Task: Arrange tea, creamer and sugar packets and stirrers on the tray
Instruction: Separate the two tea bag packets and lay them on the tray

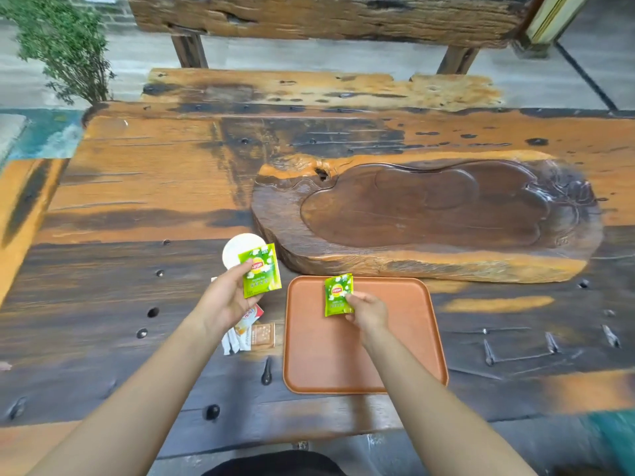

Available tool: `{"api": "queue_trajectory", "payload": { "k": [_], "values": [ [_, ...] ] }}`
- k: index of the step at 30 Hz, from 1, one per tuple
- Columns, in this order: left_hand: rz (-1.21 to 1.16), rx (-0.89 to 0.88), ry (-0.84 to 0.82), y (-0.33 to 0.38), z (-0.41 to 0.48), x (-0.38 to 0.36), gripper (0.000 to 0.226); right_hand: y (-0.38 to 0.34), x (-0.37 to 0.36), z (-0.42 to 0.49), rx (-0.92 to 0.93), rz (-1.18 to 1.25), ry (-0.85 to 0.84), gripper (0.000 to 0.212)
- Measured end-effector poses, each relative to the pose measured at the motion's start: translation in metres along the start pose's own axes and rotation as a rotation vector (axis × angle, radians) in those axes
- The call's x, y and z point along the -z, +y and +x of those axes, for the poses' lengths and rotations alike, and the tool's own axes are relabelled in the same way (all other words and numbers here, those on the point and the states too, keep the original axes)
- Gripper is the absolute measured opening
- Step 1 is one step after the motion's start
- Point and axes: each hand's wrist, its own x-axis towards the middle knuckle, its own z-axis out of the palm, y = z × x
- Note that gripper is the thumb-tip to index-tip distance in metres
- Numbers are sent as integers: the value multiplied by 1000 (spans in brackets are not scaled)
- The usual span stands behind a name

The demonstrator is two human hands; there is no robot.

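An orange-brown rectangular tray [405,338] lies on the wooden table in front of me. My right hand [367,310] pinches a green tea packet [337,294] over the tray's far left part; I cannot tell whether the packet touches the tray. My left hand [225,297] holds a second green tea packet [262,269] in the air, left of the tray. Under that hand lies a small pile of packets [251,333]: white sticks, a red-and-white sachet and a tan square one. No stirrers are recognisable.
A white round lid or cup [237,249] stands just behind my left hand. A large carved dark-wood tea board [426,214] sits behind the tray. A plant [65,46] stands at the far left, and a wooden bench [323,87] lies beyond the table.
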Motion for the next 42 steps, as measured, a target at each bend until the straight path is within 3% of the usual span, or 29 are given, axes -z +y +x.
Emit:
{"api": "queue_trajectory", "payload": {
  "k": [4, 7, 9, 12, 16, 19, 36, 39, 42],
  "values": [
    [84, -2, -9, -15, -11, 12, 18, 25, -2, 11, 18, -213, 13, 28],
    [96, -23, 19, -21, -17, 19, 20, 29, 0, 11, 163, -581, 18, 4],
    [93, -30, 34, -24, -22, 21, 20, 31, 6, 9, 300, -821, 38, 24],
    [114, -34, 59, -29, -27, 22, 20, 36, 14, 6, 585, -1068, 72, 34],
    [108, -35, 90, -40, -30, 20, 21, 51, 5, 10, 907, -1198, -144, 47],
    [109, -42, 105, -46, -32, 18, 22, 55, -2, 15, 892, -1261, -284, 50],
    [234, -52, 116, -67, -29, -8, 22, 33, -2, 26, 1069, -1108, -397, 47],
    [226, -63, 87, -74, -24, -20, 21, 23, 0, -2, 848, -771, -416, 40],
    [173, -54, 41, -85, -19, -35, 22, 26, 3, -23, 484, -390, -486, 9]
  ]
}}
